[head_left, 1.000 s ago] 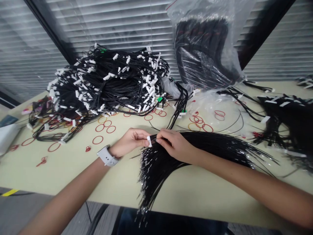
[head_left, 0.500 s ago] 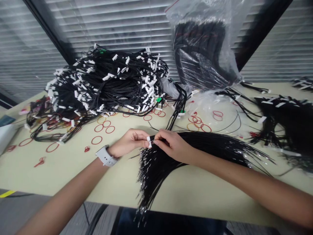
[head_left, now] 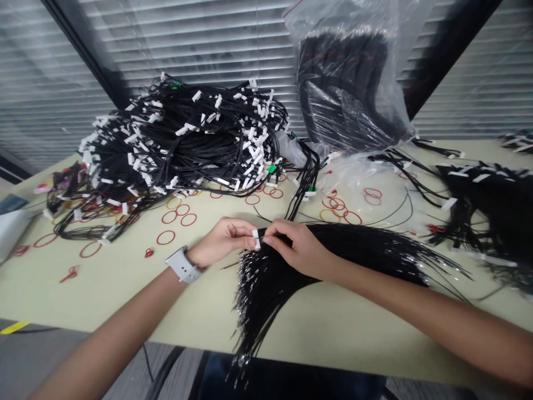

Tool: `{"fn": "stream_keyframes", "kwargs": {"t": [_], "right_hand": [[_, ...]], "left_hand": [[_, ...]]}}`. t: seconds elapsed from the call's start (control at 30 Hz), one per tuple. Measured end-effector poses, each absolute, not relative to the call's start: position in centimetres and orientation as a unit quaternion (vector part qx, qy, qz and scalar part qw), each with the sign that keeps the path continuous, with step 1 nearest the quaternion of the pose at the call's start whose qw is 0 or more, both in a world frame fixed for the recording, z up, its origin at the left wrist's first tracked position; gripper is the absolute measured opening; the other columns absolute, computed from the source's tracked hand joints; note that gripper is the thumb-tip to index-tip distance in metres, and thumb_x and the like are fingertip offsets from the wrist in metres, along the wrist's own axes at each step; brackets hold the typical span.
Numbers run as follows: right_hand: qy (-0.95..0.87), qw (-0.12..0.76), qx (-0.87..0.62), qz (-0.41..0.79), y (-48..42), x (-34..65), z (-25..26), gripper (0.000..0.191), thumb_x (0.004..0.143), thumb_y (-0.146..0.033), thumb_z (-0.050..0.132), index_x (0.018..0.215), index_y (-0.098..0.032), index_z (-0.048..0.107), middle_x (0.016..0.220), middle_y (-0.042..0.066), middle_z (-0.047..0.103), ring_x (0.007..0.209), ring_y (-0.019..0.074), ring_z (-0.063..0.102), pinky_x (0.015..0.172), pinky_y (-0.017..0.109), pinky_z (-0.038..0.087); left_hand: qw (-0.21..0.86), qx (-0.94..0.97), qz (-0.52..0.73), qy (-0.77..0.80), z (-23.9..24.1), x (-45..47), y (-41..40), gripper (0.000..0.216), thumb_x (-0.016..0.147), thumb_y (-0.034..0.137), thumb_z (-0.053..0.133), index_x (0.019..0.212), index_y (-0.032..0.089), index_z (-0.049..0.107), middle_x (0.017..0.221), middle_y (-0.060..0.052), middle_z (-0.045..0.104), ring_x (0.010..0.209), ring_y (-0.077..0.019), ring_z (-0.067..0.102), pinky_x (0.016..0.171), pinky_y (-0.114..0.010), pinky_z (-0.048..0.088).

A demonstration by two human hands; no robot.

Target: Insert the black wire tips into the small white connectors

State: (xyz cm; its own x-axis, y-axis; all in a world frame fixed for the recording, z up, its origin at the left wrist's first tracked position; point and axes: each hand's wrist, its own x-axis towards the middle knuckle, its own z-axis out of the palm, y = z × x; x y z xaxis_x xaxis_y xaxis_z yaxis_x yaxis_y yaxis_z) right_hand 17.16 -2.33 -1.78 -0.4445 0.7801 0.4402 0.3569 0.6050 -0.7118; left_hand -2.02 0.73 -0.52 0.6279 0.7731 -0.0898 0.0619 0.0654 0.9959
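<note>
Between the thumb and fingers of my left hand (head_left: 229, 240) is a small white connector (head_left: 256, 239). Close beside it on the right, my right hand (head_left: 293, 244) pinches a thin black wire at the connector's edge; its tip is hidden by the fingers. Both hands hover over a thick bundle of loose black wires (head_left: 277, 294) with shiny metal crimped ends, fanned out on the table (head_left: 187, 316). A light grey watch strap (head_left: 183, 265) wraps my left wrist.
A large heap of black cables with white connectors (head_left: 195, 150) lies at the back left. Red rubber bands (head_left: 165, 237) are scattered in front. A plastic bag of black wires (head_left: 345, 89) leans on the blinds (head_left: 225, 39). More black cables (head_left: 495, 205) lie right.
The white connector in my left hand has turned slightly and sits more upright. Both hands stay close together in nearly the same place; the view has shifted a little.
</note>
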Motion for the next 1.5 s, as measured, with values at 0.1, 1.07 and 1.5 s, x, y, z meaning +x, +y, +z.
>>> {"fn": "stream_keyframes", "kwargs": {"t": [0.1,1.07,1.5], "right_hand": [[-0.764,0.448,-0.39,0.251,-2.34,17.2,-1.8,0.012,0.086,-0.016,0.047,0.075,-0.018,0.051,0.072,-0.001,0.053,0.068,0.0097,0.049,0.065,0.022,0.038],[-0.788,0.424,-0.376,0.241,-2.57,17.46,-1.92,0.011,0.08,-0.014,0.051,0.07,-0.016,0.057,0.068,-0.001,0.049,0.058,0.0075,0.045,0.054,0.021,0.037],[-0.809,0.411,-0.356,0.223,-2.59,17.19,-2.16,0.013,0.081,-0.012,0.05,0.071,-0.015,0.058,0.067,-0.001,0.049,0.058,0.0077,0.045,0.054,0.021,0.036]], "left_hand": [[0.643,0.632,0.284,0.327,-0.45,-2.21,0.86,0.008,0.075,0.009,0.064,0.083,0.008,0.063,0.074,-0.003,0.068,0.069,-0.0095,0.061,0.069,-0.021,0.047],[0.634,0.647,0.258,0.335,-0.28,-2.52,1.13,0.01,0.076,0.01,0.062,0.086,0.011,0.061,0.076,-0.001,0.065,0.07,-0.0088,0.059,0.069,-0.021,0.046],[0.638,0.648,0.247,0.336,-0.55,-2.09,0.69,0.011,0.074,0.006,0.062,0.084,0.01,0.063,0.076,-0.002,0.067,0.071,-0.0094,0.061,0.07,-0.022,0.045]]}}
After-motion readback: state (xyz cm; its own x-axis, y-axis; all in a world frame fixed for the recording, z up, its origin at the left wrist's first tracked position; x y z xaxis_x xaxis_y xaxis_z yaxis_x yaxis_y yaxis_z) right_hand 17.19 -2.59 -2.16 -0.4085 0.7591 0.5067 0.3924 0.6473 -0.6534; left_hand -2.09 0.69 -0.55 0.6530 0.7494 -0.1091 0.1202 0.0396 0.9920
